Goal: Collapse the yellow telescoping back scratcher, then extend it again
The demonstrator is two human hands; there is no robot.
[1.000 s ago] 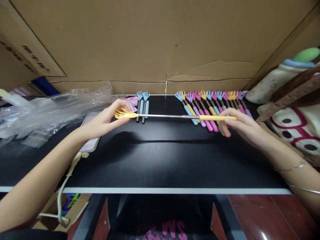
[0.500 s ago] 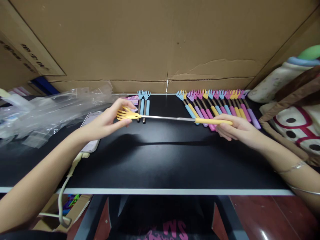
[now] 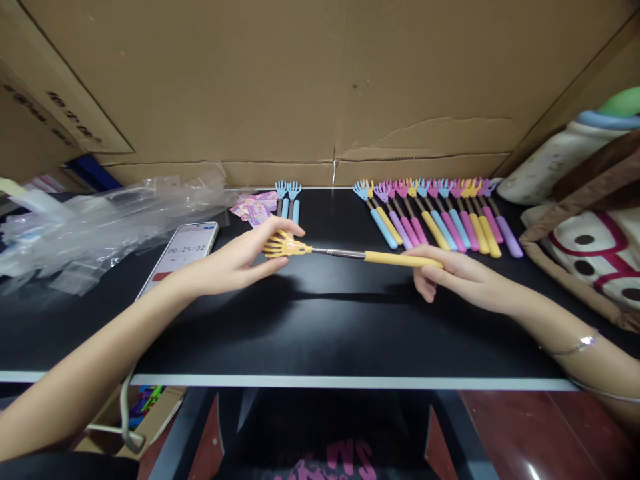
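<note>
Above the middle of the black bench (image 3: pixel 320 333) a yellow back scratcher (image 3: pixel 350 254) hangs level between both hands. Left hand (image 3: pixel 240 263) fingers pinch its claw head; right hand (image 3: pixel 450 277) fingers close round the grip. It looks light and stiff, its thin metal shaft slippery and likely to slide, so the two ends seem safest to hold.

1 yellow back scratcher (image 3: pixel 350 254) held, 2 blue scratchers (image 3: pixel 290 200) at back, 1 phone (image 3: pixel 181 257), 2 hands.
</note>
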